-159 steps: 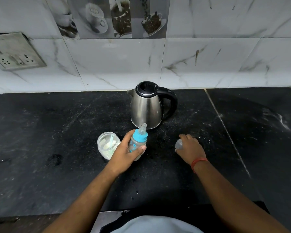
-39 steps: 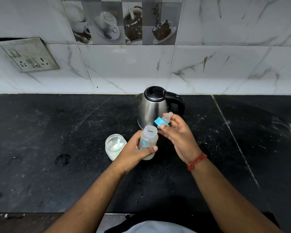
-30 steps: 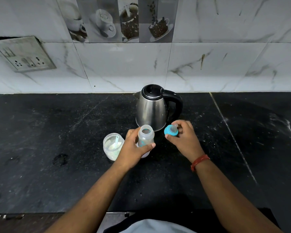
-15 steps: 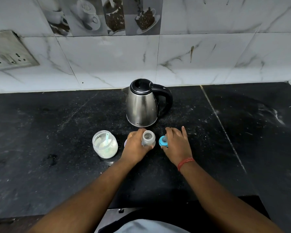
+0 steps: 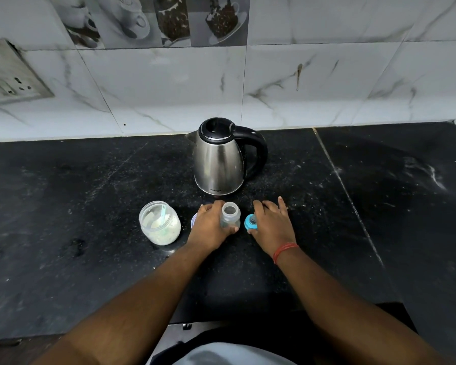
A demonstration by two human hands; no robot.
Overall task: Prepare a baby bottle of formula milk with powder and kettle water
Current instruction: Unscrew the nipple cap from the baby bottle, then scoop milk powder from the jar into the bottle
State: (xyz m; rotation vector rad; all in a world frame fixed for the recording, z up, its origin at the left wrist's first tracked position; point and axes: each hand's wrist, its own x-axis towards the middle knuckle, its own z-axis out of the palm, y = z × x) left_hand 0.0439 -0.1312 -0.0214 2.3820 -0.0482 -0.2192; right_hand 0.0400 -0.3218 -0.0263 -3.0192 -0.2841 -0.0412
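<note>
Fingers of the left hand (image 5: 208, 227) curl round the open baby bottle (image 5: 230, 216), upright on the black counter (image 5: 90, 193) before the steel kettle (image 5: 219, 159). Right hand (image 5: 270, 225) pinches the blue teat collar (image 5: 251, 222) just beside it. Powder jar (image 5: 159, 223) stands left.

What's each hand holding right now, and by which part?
Left hand grips the open baby bottle around its body. Right hand holds the blue teat ring by its rim, at the counter.
</note>
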